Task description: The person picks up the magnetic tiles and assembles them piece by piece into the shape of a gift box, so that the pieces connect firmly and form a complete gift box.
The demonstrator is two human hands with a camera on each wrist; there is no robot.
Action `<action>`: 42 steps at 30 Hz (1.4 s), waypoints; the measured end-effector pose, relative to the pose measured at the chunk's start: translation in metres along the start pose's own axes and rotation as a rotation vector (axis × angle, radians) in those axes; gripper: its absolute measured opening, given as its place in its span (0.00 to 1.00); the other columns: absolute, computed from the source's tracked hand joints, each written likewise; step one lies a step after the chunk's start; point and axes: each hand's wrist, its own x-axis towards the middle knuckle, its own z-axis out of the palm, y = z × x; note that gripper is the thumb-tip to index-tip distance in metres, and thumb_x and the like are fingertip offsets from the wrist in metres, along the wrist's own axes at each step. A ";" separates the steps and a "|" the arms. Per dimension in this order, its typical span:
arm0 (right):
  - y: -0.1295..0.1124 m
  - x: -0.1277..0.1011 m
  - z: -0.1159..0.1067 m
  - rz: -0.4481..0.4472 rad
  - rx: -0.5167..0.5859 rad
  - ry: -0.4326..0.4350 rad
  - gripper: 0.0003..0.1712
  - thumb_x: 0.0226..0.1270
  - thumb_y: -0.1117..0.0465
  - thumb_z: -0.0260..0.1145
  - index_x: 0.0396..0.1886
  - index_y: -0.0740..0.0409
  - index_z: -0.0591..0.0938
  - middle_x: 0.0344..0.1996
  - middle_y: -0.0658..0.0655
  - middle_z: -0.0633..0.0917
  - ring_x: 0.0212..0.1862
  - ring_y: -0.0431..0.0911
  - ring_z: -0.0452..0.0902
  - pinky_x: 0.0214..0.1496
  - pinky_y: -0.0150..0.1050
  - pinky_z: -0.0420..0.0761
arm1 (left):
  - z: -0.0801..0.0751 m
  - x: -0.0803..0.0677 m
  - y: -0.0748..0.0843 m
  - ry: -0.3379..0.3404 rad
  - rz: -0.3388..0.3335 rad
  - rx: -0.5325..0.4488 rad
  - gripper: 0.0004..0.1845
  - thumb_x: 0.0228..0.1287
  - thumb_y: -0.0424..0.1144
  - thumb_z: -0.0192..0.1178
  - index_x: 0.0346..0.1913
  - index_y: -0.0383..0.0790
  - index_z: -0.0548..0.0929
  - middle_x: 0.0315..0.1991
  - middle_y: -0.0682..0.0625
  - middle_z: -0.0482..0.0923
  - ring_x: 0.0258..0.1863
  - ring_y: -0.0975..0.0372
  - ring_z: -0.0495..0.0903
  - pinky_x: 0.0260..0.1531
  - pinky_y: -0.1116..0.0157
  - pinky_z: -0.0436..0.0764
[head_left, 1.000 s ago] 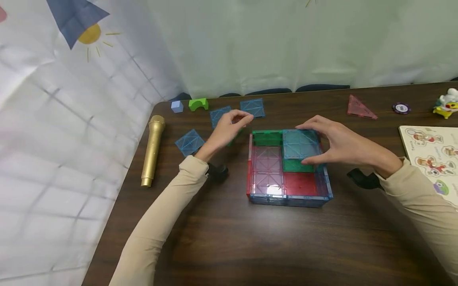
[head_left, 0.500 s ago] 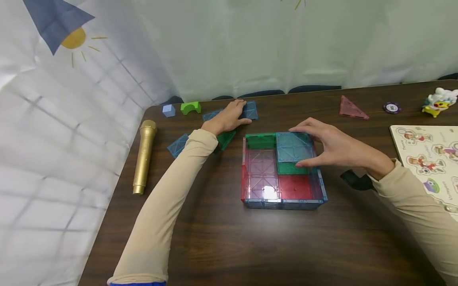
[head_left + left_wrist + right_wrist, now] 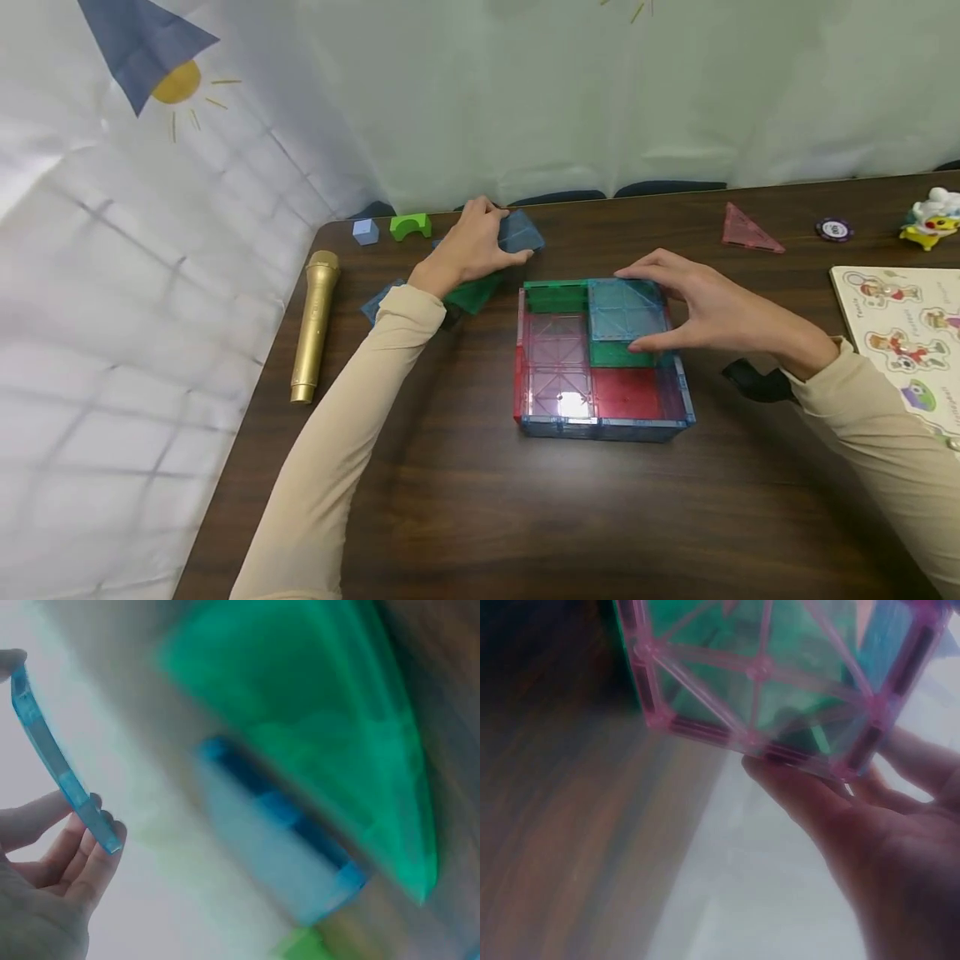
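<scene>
The left hand, upper centre of the frame, pinches a blue square tile by its edges, tilted off the tabletop, one corner pointing right. The right hand grasps a blue tile lying flat on the upper right cell of the tile box at frame centre, thumb on the near edge, fingers arched over the far edge

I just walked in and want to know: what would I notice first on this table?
First, the colourful magnetic tile box in the middle of the table, with the right hand holding a blue square tile on its top. Behind it to the left, the left hand pinches another blue tile. A gold toy microphone lies at the left edge.
</scene>
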 end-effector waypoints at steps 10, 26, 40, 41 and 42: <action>0.002 -0.002 0.002 -0.008 0.010 0.017 0.47 0.51 0.62 0.87 0.71 0.60 0.76 0.61 0.55 0.76 0.51 0.38 0.73 0.53 0.19 0.76 | -0.018 -0.084 0.043 0.141 0.371 -0.116 0.46 0.60 0.53 0.76 0.74 0.28 0.71 0.61 0.39 0.68 0.58 0.50 0.66 0.56 0.57 0.73; 0.002 0.000 0.001 0.004 0.023 0.001 0.47 0.51 0.63 0.86 0.71 0.62 0.76 0.61 0.58 0.76 0.56 0.50 0.75 0.57 0.54 0.84 | 0.009 -0.084 0.056 0.032 0.495 -0.082 0.45 0.62 0.55 0.75 0.73 0.30 0.73 0.64 0.43 0.69 0.62 0.54 0.66 0.59 0.62 0.75; 0.002 0.000 0.001 -0.015 0.001 -0.004 0.48 0.50 0.61 0.87 0.71 0.63 0.75 0.60 0.59 0.76 0.55 0.54 0.77 0.54 0.62 0.83 | 0.011 -0.082 0.056 -0.008 0.494 -0.133 0.46 0.62 0.53 0.77 0.75 0.29 0.71 0.65 0.41 0.70 0.64 0.54 0.68 0.63 0.62 0.74; 0.002 0.000 0.000 -0.019 0.002 -0.007 0.48 0.50 0.62 0.87 0.71 0.63 0.75 0.60 0.60 0.76 0.55 0.54 0.76 0.54 0.62 0.83 | 0.011 -0.082 0.057 -0.012 0.496 -0.131 0.46 0.62 0.53 0.76 0.75 0.29 0.71 0.65 0.41 0.70 0.64 0.54 0.68 0.63 0.62 0.74; 0.002 0.000 0.000 -0.020 0.001 -0.010 0.48 0.50 0.62 0.87 0.71 0.63 0.75 0.60 0.60 0.76 0.56 0.54 0.76 0.55 0.62 0.83 | 0.010 -0.082 0.057 -0.016 0.495 -0.130 0.46 0.62 0.53 0.76 0.75 0.29 0.70 0.65 0.41 0.70 0.64 0.54 0.68 0.63 0.62 0.73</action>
